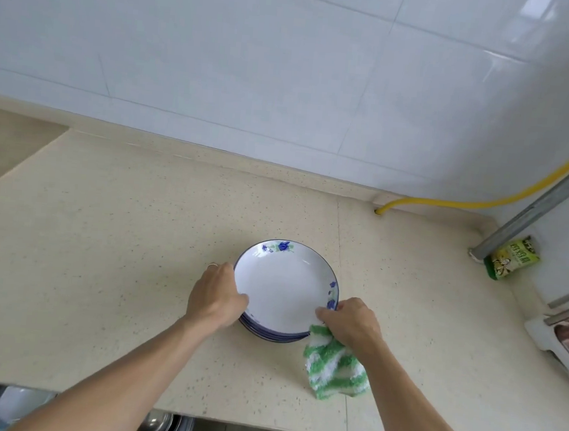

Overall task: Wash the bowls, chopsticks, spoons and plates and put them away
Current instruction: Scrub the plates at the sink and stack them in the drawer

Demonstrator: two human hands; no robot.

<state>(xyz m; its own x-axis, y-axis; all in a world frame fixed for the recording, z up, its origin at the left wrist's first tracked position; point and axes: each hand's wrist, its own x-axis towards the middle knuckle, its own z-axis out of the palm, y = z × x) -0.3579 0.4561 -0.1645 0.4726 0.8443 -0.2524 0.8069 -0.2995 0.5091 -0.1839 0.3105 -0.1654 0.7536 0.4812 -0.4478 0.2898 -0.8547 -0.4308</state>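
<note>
Lower plates (pixel 274 337) mostly hidden under top plate (pixel 283 289); metal bowls (pixel 154 427) cut off at bottom edge; packet (pixel 512 257) text unreadable.

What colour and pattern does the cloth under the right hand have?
The cloth has green and white stripes, seen in the head view below the right hand.

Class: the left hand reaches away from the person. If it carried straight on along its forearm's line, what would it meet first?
Probably the plate stack, whose rim the left hand already grips; beyond it, only bare counter.

A stack of plates (pixel 284 280), count unclear; one cloth (pixel 331 367); one packet (pixel 513 257)
</note>
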